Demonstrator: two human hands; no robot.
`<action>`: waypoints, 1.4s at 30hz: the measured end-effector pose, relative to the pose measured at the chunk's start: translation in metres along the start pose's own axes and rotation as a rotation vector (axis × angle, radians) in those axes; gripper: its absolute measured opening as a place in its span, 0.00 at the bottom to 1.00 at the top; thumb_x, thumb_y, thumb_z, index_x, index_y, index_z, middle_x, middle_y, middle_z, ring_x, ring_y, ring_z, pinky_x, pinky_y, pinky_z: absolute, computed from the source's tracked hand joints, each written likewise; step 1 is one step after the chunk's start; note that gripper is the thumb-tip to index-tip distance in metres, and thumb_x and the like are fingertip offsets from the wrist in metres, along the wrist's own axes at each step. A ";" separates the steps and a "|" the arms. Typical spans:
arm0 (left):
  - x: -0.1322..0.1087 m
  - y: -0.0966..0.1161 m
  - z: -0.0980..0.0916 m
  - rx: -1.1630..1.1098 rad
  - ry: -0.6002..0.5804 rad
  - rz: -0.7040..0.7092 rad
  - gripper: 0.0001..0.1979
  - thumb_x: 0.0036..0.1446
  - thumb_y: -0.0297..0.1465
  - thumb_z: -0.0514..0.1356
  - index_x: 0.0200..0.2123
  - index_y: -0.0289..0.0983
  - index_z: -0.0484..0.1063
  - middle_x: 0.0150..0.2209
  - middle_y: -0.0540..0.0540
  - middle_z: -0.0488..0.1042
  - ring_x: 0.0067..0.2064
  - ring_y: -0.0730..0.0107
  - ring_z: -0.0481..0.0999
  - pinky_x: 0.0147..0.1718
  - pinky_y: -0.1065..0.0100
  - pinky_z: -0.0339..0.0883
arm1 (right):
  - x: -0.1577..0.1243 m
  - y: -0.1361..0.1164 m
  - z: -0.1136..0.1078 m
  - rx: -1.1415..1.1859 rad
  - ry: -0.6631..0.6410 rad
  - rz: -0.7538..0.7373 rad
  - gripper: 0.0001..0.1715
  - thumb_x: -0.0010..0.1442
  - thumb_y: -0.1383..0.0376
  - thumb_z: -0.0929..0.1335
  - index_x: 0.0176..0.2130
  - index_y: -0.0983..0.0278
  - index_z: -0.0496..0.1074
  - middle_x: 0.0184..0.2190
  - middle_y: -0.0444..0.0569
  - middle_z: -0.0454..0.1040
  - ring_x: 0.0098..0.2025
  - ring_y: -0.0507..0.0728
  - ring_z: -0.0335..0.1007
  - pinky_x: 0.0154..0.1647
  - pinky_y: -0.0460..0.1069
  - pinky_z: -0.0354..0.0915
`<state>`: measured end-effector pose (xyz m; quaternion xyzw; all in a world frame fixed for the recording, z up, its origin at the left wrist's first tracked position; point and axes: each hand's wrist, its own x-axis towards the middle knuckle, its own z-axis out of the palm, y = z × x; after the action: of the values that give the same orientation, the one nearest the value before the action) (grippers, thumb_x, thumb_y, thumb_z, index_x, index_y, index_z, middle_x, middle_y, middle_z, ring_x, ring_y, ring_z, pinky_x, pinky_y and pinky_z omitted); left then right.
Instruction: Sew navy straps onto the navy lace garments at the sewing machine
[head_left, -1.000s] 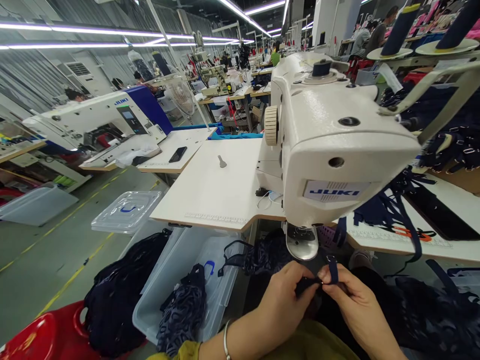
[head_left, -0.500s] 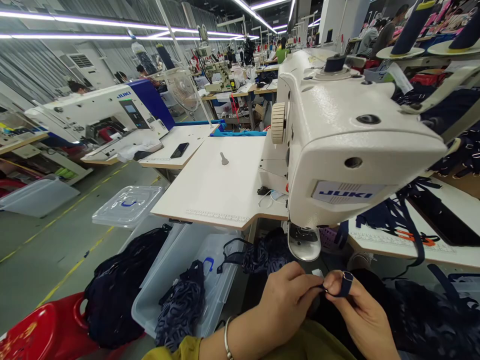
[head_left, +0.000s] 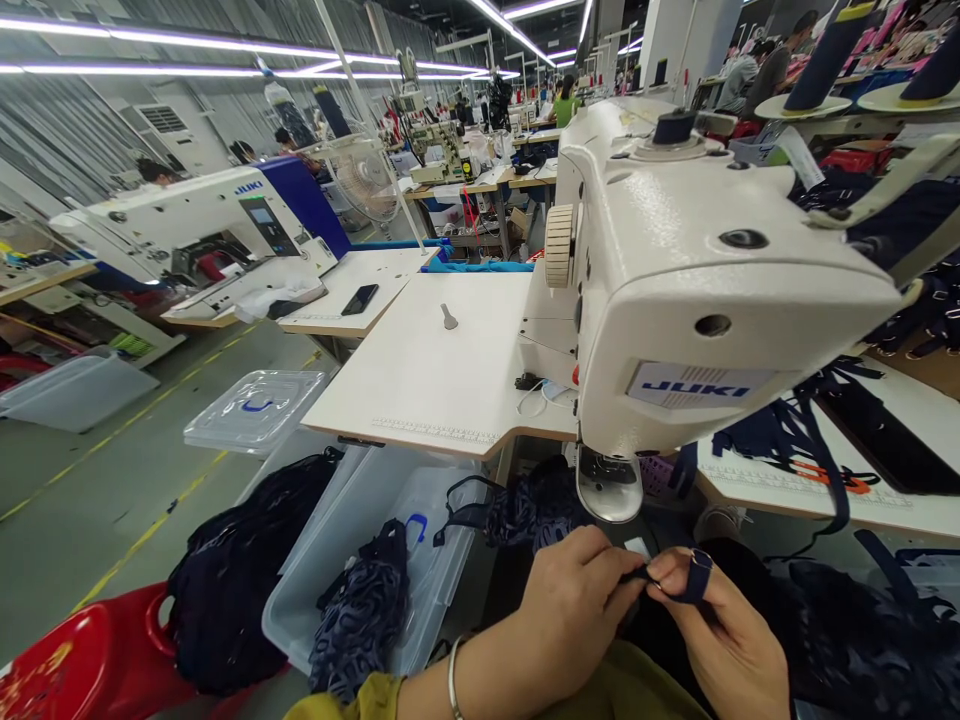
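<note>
Low in front of the sewing machine [head_left: 697, 300], my left hand [head_left: 574, 600] and my right hand [head_left: 712, 610] meet fingertip to fingertip. Between them is a narrow navy strap [head_left: 699, 577], pinched by both. The strap loops over the right fingers and carries a small metal ring or slider. A small white tag-like piece [head_left: 637, 547] shows just behind the fingertips. Part of the strap is hidden inside my fingers. Dark patterned fabric [head_left: 532, 510] with straps hangs beyond my left hand, below the machine's rounded metal arm end [head_left: 609, 490].
On the white table [head_left: 420, 370] lies a small grey metal piece [head_left: 448, 317]. A phone [head_left: 360, 299] rests farther left. Below stand a clear bin [head_left: 442, 590] with dark garments and a red stool [head_left: 82, 640]. Orange-handled scissors [head_left: 832, 477] and navy straps lie on the right table [head_left: 795, 490].
Both hands keep their pinch on the strap. The right hand and the strap loop have shifted slightly, and the white piece shows a little more. The view has moved very slightly.
</note>
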<state>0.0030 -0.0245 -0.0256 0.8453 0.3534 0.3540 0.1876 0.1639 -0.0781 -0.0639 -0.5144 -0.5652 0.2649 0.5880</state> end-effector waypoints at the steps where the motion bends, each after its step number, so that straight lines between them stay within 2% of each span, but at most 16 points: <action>1: 0.000 0.000 0.000 0.006 -0.001 0.001 0.12 0.67 0.35 0.52 0.40 0.38 0.74 0.30 0.48 0.71 0.28 0.72 0.73 0.26 0.74 0.67 | 0.000 -0.001 0.000 -0.007 0.005 0.002 0.07 0.58 0.71 0.69 0.32 0.58 0.72 0.32 0.46 0.74 0.35 0.54 0.73 0.33 0.45 0.73; 7: 0.000 0.000 -0.003 0.045 -0.013 0.017 0.11 0.66 0.34 0.53 0.39 0.38 0.74 0.28 0.49 0.70 0.27 0.72 0.71 0.24 0.73 0.64 | 0.001 -0.002 -0.002 -0.107 -0.030 -0.050 0.07 0.58 0.71 0.70 0.33 0.58 0.71 0.33 0.44 0.75 0.37 0.53 0.73 0.41 0.43 0.71; 10: -0.001 0.001 -0.004 0.036 -0.016 0.015 0.09 0.65 0.33 0.54 0.38 0.38 0.74 0.28 0.49 0.69 0.27 0.72 0.70 0.24 0.73 0.63 | 0.001 -0.004 -0.004 -0.143 -0.038 -0.078 0.06 0.59 0.70 0.69 0.33 0.57 0.72 0.33 0.44 0.75 0.37 0.53 0.74 0.40 0.43 0.70; 14: 0.003 -0.001 -0.009 0.039 -0.086 -0.029 0.04 0.59 0.32 0.61 0.34 0.37 0.71 0.30 0.49 0.70 0.30 0.71 0.70 0.27 0.73 0.63 | 0.005 -0.012 -0.005 -0.218 -0.059 -0.098 0.04 0.59 0.67 0.69 0.34 0.56 0.73 0.32 0.42 0.76 0.35 0.52 0.75 0.39 0.42 0.70; 16: 0.007 -0.002 -0.016 0.054 -0.130 -0.005 0.09 0.56 0.35 0.64 0.31 0.37 0.69 0.30 0.50 0.70 0.31 0.70 0.70 0.28 0.72 0.61 | 0.011 -0.019 -0.007 -0.266 -0.097 -0.050 0.03 0.60 0.64 0.68 0.35 0.56 0.73 0.32 0.42 0.77 0.35 0.53 0.76 0.38 0.41 0.70; 19: 0.017 -0.004 -0.031 0.068 -0.216 -0.009 0.20 0.50 0.47 0.67 0.26 0.37 0.66 0.24 0.52 0.69 0.27 0.71 0.68 0.25 0.71 0.57 | 0.026 -0.030 -0.011 -0.288 -0.208 0.149 0.06 0.61 0.59 0.66 0.34 0.56 0.73 0.32 0.42 0.77 0.34 0.53 0.76 0.33 0.40 0.70; 20: 0.021 -0.006 -0.037 0.069 -0.252 -0.032 0.22 0.49 0.50 0.66 0.25 0.38 0.66 0.23 0.53 0.68 0.26 0.72 0.68 0.24 0.72 0.56 | 0.032 -0.033 -0.011 -0.280 -0.250 0.227 0.09 0.61 0.56 0.66 0.34 0.56 0.73 0.31 0.42 0.77 0.34 0.53 0.75 0.31 0.41 0.69; 22: 0.030 -0.010 -0.048 0.103 -0.294 -0.074 0.22 0.52 0.50 0.64 0.25 0.38 0.66 0.21 0.54 0.68 0.24 0.73 0.68 0.23 0.72 0.54 | 0.048 -0.037 -0.010 -0.270 -0.316 0.343 0.12 0.61 0.52 0.65 0.35 0.57 0.72 0.30 0.42 0.76 0.33 0.54 0.74 0.30 0.42 0.68; 24: 0.040 -0.018 -0.055 0.197 -0.276 -0.068 0.18 0.55 0.45 0.64 0.26 0.38 0.67 0.23 0.54 0.69 0.27 0.72 0.70 0.25 0.72 0.56 | 0.062 -0.039 -0.005 -0.288 -0.311 0.379 0.15 0.60 0.51 0.64 0.35 0.57 0.72 0.30 0.43 0.75 0.33 0.55 0.73 0.31 0.44 0.67; 28: 0.056 -0.039 -0.058 0.402 -0.121 0.061 0.14 0.57 0.40 0.64 0.26 0.37 0.67 0.26 0.51 0.71 0.31 0.67 0.71 0.32 0.67 0.61 | 0.075 -0.033 0.013 -0.341 -0.164 0.316 0.14 0.58 0.51 0.65 0.34 0.58 0.70 0.31 0.45 0.73 0.33 0.57 0.69 0.36 0.48 0.65; 31: 0.057 -0.049 -0.052 0.432 -0.008 0.094 0.13 0.63 0.40 0.58 0.31 0.37 0.70 0.30 0.49 0.73 0.35 0.64 0.73 0.38 0.62 0.63 | 0.075 -0.023 0.022 -0.311 -0.082 0.307 0.15 0.60 0.50 0.64 0.37 0.58 0.68 0.30 0.45 0.68 0.32 0.56 0.65 0.35 0.50 0.63; 33: 0.052 -0.050 -0.045 0.425 0.059 0.108 0.10 0.67 0.36 0.53 0.38 0.37 0.71 0.35 0.46 0.75 0.39 0.64 0.74 0.42 0.60 0.62 | 0.076 -0.017 0.024 -0.249 -0.052 0.339 0.15 0.60 0.51 0.64 0.39 0.58 0.65 0.29 0.42 0.63 0.30 0.55 0.62 0.33 0.49 0.62; 35: 0.043 -0.045 -0.039 0.393 0.100 0.182 0.10 0.69 0.31 0.50 0.45 0.37 0.70 0.41 0.45 0.76 0.43 0.66 0.75 0.45 0.61 0.62 | 0.079 -0.012 0.023 -0.152 -0.055 0.390 0.17 0.58 0.50 0.66 0.40 0.59 0.62 0.28 0.40 0.59 0.29 0.54 0.60 0.33 0.49 0.62; 38: 0.033 -0.035 -0.031 0.323 0.023 0.343 0.12 0.68 0.31 0.52 0.52 0.37 0.67 0.47 0.46 0.76 0.51 0.70 0.72 0.50 0.66 0.61 | 0.085 -0.007 0.020 -0.004 -0.095 0.469 0.19 0.56 0.50 0.68 0.40 0.58 0.60 0.29 0.39 0.59 0.30 0.52 0.59 0.34 0.48 0.63; 40: 0.029 -0.031 -0.028 0.327 -0.037 0.370 0.15 0.68 0.33 0.53 0.56 0.38 0.65 0.51 0.48 0.75 0.54 0.69 0.69 0.51 0.66 0.59 | 0.087 -0.005 0.018 0.063 -0.124 0.497 0.19 0.57 0.50 0.68 0.40 0.58 0.61 0.30 0.40 0.59 0.32 0.53 0.60 0.36 0.47 0.64; 42: 0.028 -0.030 -0.026 0.367 -0.046 0.348 0.16 0.67 0.35 0.54 0.57 0.41 0.65 0.53 0.51 0.73 0.55 0.70 0.68 0.51 0.65 0.57 | 0.088 -0.004 0.017 0.109 -0.146 0.519 0.18 0.58 0.50 0.68 0.41 0.58 0.62 0.31 0.40 0.60 0.34 0.53 0.61 0.38 0.47 0.65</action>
<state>-0.0156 0.0179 -0.0119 0.9212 0.2565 0.2915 -0.0247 0.1659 0.0043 -0.0283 -0.5893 -0.4401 0.4731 0.4850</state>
